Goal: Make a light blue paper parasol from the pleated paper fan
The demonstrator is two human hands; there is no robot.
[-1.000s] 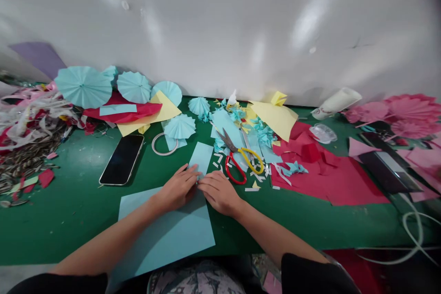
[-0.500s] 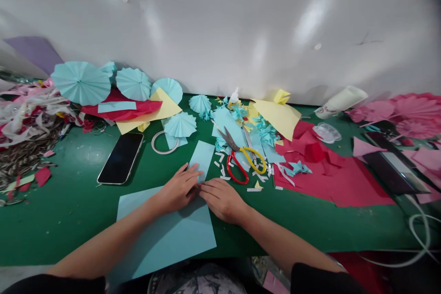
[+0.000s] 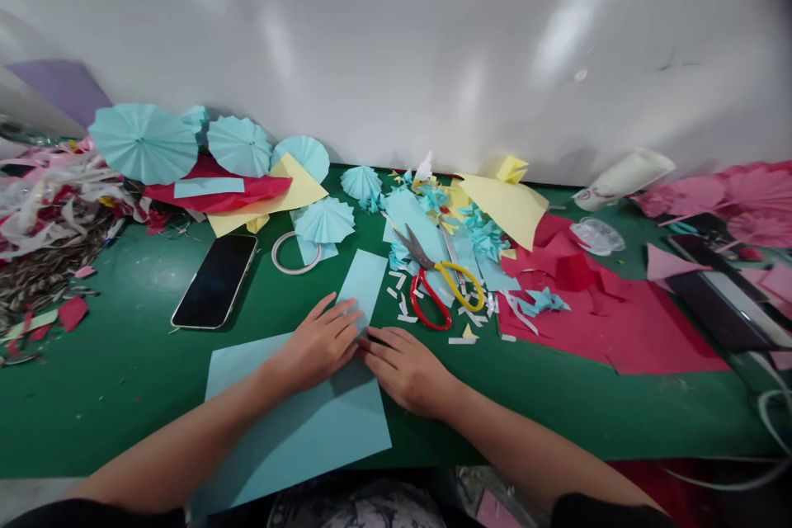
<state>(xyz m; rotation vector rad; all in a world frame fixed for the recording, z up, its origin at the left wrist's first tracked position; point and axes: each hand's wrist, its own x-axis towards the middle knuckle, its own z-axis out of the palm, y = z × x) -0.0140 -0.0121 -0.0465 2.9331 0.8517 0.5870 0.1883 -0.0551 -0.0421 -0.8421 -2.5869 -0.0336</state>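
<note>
A light blue paper strip (image 3: pixel 365 272) runs up from between my hands, its lower end hidden by them. My left hand (image 3: pixel 322 342) lies over it with fingers stretched and slightly apart, pressing on the paper. From the right, my right hand (image 3: pixel 405 370) meets the strip's edge, fingers together and fingertips on the paper, its thumb hidden. Beneath my left hand and forearm a larger light blue sheet (image 3: pixel 309 437) rests on the table. Scissors (image 3: pixel 430 274) with one red and one yellow handle lie spread just beyond my right hand.
A phone (image 3: pixel 216 280) and a tape roll (image 3: pixel 297 253) lie left of the strip. Several pleated blue paper fans (image 3: pixel 143 144) stand along the wall. Red paper sheets (image 3: pixel 668 334), paper scraps (image 3: pixel 405 305) and a paper cup (image 3: pixel 624 179) are to the right. A ribbon pile (image 3: pixel 74 190) fills the far left.
My right hand has shifted slightly down and right, and my left fingers have shifted slightly on the strip. The view has also moved a little.
</note>
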